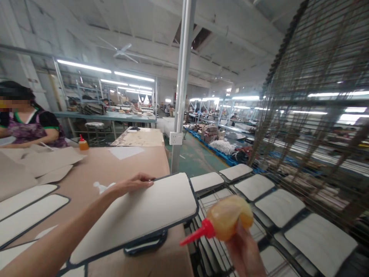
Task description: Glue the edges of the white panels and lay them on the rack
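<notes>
My left hand [137,183] grips the far edge of a cream rounded panel with a dark rim [150,209], thumb on its top face. The panel tilts over the table corner, its right end reaching toward the wire rack. Below its near edge shows a dark, shiny strip like a handle [146,243]. In my right hand [245,250] is a squeeze bottle [227,217] of amber liquid, its red nozzle pointing left and down, apart from the panel. The bottle's side is dented where my fingers press it.
More cream panels [279,206] lie on a wire rack at right, beside tall stacked wire mesh [311,96]. On the brown table [129,161] are dark-edged panels [31,215], loose sheets [43,161] and another red-capped bottle [83,144]. A co-worker [31,123] sits at left. A metal post [183,84] rises beyond.
</notes>
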The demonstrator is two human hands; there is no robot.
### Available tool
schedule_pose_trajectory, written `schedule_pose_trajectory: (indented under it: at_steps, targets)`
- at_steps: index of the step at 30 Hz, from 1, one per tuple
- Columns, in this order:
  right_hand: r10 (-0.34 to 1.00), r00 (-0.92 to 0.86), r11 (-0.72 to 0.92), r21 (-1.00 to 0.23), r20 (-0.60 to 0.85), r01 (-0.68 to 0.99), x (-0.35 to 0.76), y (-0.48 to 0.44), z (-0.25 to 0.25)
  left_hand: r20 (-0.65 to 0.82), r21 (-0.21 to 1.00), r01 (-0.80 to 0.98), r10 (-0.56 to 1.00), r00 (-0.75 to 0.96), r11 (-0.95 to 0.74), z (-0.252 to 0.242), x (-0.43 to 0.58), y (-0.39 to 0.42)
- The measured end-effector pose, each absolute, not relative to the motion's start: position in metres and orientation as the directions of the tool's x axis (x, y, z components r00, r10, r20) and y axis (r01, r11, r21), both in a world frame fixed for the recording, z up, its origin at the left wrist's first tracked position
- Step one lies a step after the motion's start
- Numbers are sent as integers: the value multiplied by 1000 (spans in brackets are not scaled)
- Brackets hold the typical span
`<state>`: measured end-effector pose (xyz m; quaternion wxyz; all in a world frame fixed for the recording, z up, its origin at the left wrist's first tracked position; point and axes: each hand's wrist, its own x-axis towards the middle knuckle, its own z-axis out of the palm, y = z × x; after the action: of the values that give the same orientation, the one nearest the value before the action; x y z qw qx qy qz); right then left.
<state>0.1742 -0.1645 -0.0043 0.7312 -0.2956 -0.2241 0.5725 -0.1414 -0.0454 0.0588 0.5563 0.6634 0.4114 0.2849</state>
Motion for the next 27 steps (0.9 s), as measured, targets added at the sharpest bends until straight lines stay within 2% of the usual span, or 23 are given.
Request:
schedule_pose_trajectory:
  at_steps: [2, 4, 9, 15, 19, 23, 27]
  targets:
    - [922, 376, 328, -703, 93, -631, 190, -150, 18, -119, 967, 256, 860, 497, -14, 56, -146, -48]
    - [876, 432, 443, -716, 217, -539, 200, -134, 36, -158, 956, 294, 863, 479, 13, 56, -148, -53]
    - [847, 344, 528, -719, 405, -452, 206, -116, 54, -146, 948, 318, 891, 430, 2, 67, -149, -62]
    - [866, 269, 500, -755, 422, -424, 205, -116, 56, -236, 938, 348, 724, 648, -6, 77, -154, -62]
    - [878, 248, 478, -771, 409, -422, 205, -120, 57, -213, 932, 362, 802, 558, -4, 71, -161, -60]
    - [875, 236, 483, -761, 422, -434, 205, -124, 55, -228, 931, 364, 810, 541, 19, 67, -164, -58]
    - [878, 228, 478, -778, 421, -406, 205, -129, 54, -173, 941, 338, 881, 440, 16, 68, -164, -58]
